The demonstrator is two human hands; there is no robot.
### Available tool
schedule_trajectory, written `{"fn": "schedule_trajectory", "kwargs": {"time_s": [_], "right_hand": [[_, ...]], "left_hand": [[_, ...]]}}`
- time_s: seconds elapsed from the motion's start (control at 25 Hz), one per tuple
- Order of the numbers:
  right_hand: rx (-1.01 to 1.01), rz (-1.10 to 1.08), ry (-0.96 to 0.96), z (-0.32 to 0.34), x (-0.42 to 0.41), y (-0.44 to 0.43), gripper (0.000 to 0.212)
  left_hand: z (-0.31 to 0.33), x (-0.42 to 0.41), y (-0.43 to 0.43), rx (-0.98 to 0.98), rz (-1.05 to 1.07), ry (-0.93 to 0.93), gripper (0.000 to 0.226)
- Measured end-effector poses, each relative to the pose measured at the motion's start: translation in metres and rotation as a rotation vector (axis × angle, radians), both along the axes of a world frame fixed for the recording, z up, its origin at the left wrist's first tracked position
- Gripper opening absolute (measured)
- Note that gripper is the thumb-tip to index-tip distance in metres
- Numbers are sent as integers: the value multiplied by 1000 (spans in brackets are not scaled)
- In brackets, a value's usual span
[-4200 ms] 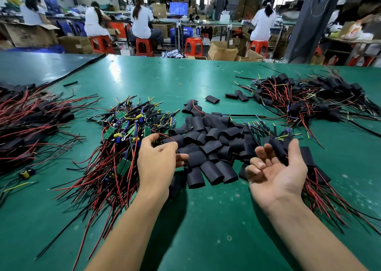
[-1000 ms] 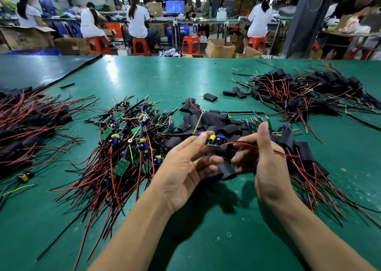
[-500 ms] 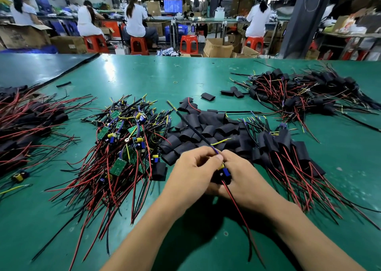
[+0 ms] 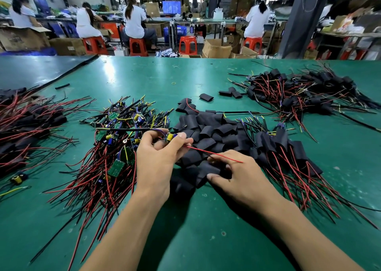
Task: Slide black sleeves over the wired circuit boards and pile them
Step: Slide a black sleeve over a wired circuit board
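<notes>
2 hands over glossy green table (image 4: 185,239). Left hand (image 4: 158,159) curled, pinching 1 small circuit board (image 4: 170,137) with yellow cylindrical capacitor; its 1 thin red wire (image 4: 214,153) trails right across right hand's knuckles. Right hand (image 4: 243,175) pinches 1 flat matte black sleeve (image 4: 203,174) at near edge of loose-sleeve heap (image 4: 212,130). Board up-left of sleeve, not touching it. 1 tangled heap of bare green boards (image 4: 115,147) at left. 3 sleeved heaps: far left (image 4: 24,126), near right (image 4: 288,147), far right (image 4: 299,93).
</notes>
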State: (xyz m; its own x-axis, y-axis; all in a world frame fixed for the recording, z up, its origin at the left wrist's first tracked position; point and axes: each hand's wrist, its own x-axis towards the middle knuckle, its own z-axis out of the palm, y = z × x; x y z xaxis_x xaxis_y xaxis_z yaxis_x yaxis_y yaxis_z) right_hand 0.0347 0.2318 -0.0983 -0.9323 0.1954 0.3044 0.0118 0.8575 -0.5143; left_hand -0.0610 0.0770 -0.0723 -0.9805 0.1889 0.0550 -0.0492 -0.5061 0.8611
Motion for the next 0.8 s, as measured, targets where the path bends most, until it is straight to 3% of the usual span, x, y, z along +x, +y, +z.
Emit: {"fn": "schedule_trajectory", "kwargs": {"time_s": [0.24,0.44,0.52,0.64,0.8], "right_hand": [[-549,-116,211,4,-1,3,28],[-769,-53,240,8,-4,7,24],[-686,-63,207,5,-5,8,20],[-314,-108,138,-2,-4,5,18],[-79,-125,51,-5,-4,3,47]], "left_hand": [[0,-2,-3,-135,117,38,35],[6,-5,-3,77,112,-84,38],[8,-6,-5,123,119,-86,38],[9,-6,-7,81,149,-35,35],[8,-6,-7,54,154,-35,31]]}}
